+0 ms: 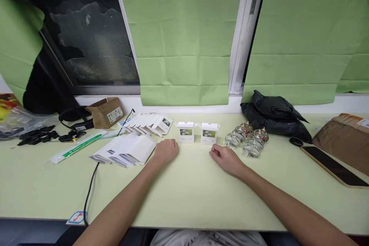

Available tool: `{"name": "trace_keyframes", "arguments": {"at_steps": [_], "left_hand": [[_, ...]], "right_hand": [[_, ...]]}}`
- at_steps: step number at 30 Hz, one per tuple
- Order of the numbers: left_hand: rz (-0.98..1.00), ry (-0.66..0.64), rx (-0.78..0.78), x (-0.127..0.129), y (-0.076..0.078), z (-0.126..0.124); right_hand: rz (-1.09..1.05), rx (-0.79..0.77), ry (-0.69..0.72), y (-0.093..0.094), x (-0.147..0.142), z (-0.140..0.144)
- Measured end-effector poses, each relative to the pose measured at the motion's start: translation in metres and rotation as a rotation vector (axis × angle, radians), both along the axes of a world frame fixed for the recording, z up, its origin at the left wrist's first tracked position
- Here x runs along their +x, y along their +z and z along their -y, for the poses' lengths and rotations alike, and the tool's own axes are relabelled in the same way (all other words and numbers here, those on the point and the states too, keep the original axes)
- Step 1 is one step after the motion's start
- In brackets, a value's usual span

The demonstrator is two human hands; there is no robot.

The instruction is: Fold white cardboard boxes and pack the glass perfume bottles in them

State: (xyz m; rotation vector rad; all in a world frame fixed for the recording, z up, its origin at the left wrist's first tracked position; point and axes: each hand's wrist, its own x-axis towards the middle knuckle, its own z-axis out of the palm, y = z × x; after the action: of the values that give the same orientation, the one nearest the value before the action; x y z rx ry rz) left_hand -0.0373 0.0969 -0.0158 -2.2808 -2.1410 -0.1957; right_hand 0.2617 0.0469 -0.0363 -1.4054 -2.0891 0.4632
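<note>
On the worktop (196, 192), both hands are clenched: the left hand (166, 150) is rested just beside the left white box (186, 137), the right hand (226, 158) in front of the right white box (209, 138). Both boxes are stood upright.

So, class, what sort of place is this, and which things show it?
Probably a small workroom or a room at home: a table stands by a window hung with green cloth, with small white boxes on it.
</note>
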Motion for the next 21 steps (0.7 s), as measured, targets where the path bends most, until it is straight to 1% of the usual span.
{"name": "trace_keyframes", "arguments": {"at_steps": [4,9,11,13,15,19,21], "left_hand": [[0.007,0.014,-0.012,0.001,0.000,0.001],[0.014,0.019,-0.010,0.002,0.000,0.002],[0.017,0.017,-0.005,0.002,-0.001,0.002],[0.020,0.013,-0.003,0.003,-0.001,0.002],[0.020,0.012,-0.003,0.003,-0.002,0.002],[0.022,0.010,-0.004,0.004,-0.002,0.003],[0.023,0.008,-0.004,0.004,-0.002,0.002]], "right_hand": [[0.009,-0.013,0.021,0.003,0.001,0.000],[0.040,0.008,0.041,0.006,0.002,0.002],[0.093,0.051,0.043,0.008,0.004,0.003],[0.172,0.129,0.023,0.010,0.008,0.002],[0.242,0.229,-0.041,0.014,0.014,0.001],[0.283,0.461,-0.287,0.028,0.031,-0.005],[0.290,0.571,-0.382,0.035,0.040,-0.008]]}}
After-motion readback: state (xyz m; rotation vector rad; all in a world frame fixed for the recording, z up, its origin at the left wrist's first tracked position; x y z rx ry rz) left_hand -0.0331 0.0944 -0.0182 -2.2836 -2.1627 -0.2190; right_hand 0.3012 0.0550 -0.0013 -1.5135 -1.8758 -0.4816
